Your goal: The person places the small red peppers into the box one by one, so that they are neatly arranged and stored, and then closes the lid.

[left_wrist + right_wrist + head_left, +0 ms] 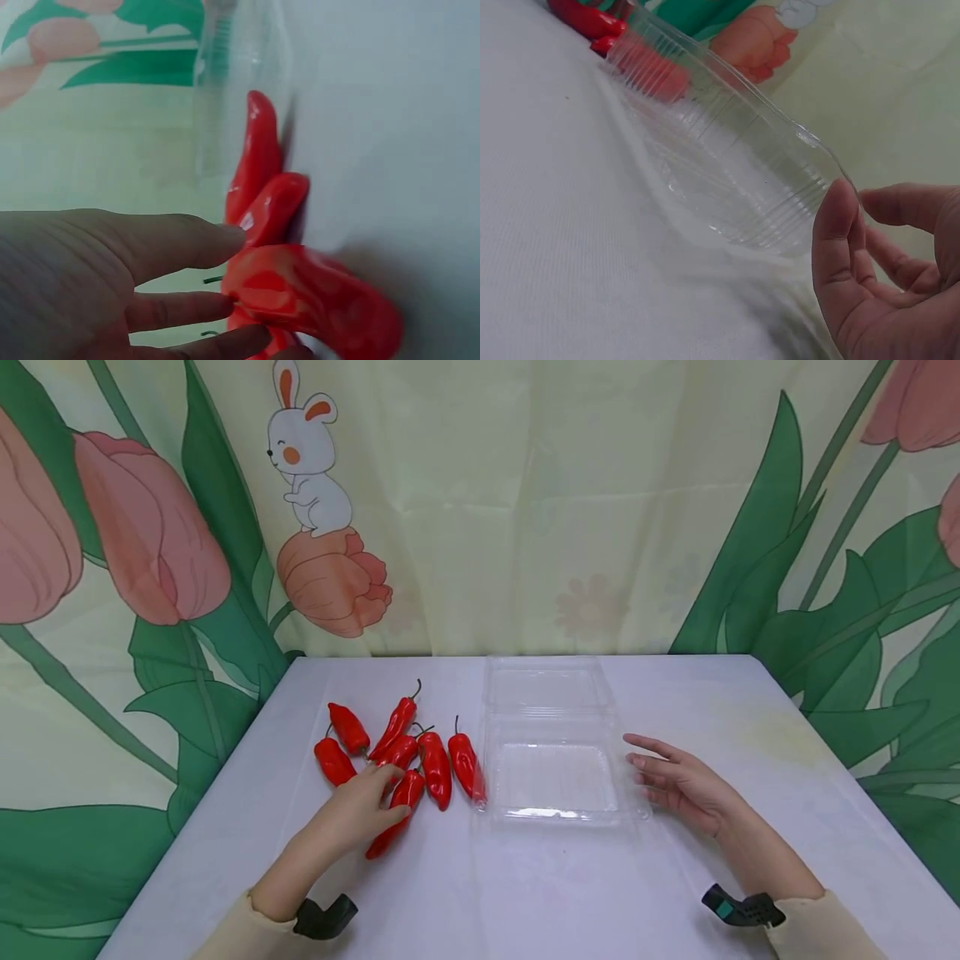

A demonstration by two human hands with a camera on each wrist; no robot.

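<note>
Head view: note container (555, 777) open at lower centre, peppers (435, 770) apparently all outside, centre left, left hand (362, 803) at one, grip unclear, right hand (686, 785) relaxed.

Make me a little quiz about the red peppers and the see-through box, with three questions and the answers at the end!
1. How many red peppers show in the head view?
2. True or false: the clear container on the table lies open.
3. Which is closest to the peppers?
a) the right hand
b) the left hand
c) the rabbit on the backdrop

Key:
1. Seven
2. True
3. b
</note>
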